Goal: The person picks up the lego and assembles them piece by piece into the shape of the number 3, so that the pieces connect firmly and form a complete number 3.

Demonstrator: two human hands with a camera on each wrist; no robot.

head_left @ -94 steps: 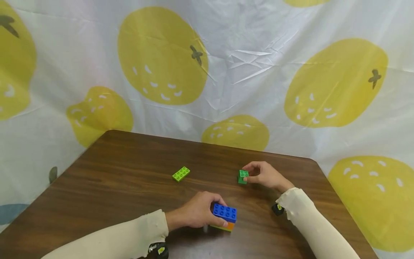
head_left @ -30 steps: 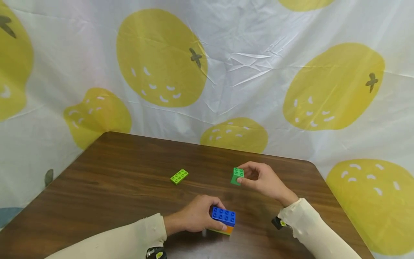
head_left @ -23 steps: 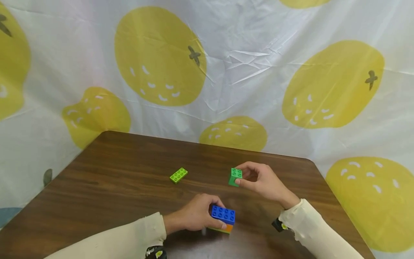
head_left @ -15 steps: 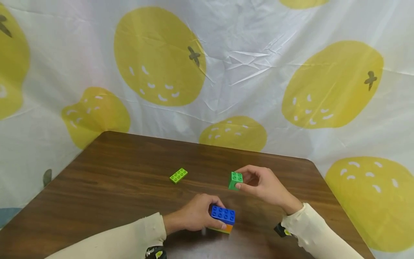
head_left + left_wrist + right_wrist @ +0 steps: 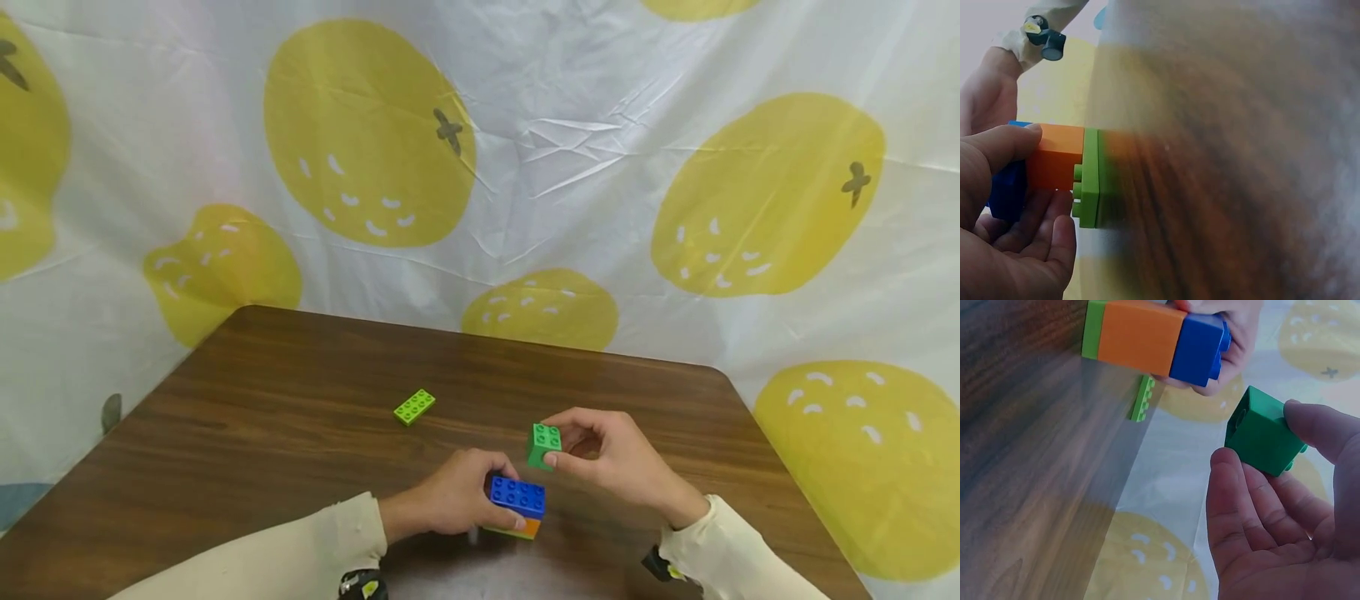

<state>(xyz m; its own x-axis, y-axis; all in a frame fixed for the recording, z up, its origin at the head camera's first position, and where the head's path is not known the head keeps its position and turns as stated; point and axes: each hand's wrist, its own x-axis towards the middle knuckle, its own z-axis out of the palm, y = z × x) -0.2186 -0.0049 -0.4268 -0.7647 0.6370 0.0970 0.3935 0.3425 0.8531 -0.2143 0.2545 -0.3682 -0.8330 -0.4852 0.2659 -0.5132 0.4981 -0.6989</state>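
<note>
The left hand [image 5: 453, 493] grips a blue-orange-lime toy-brick stack [image 5: 517, 497] on the wood-grain table [image 5: 300, 400]. The right hand [image 5: 618, 458] pinches a four-stud green brick [image 5: 542, 447] between thumb and fingertips, raised just beyond the stack. Its black wrist camera [image 5: 1052, 47] bears a yellow mark [image 5: 1032, 27] (too small to read).

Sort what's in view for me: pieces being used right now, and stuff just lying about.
In use:
Green block, pinched in the right hand
Stack of blue block, orange block and lime base, gripped by the left hand

Lying about:
Loose lime plate, untouched on the table, though it may be wanted later
</note>
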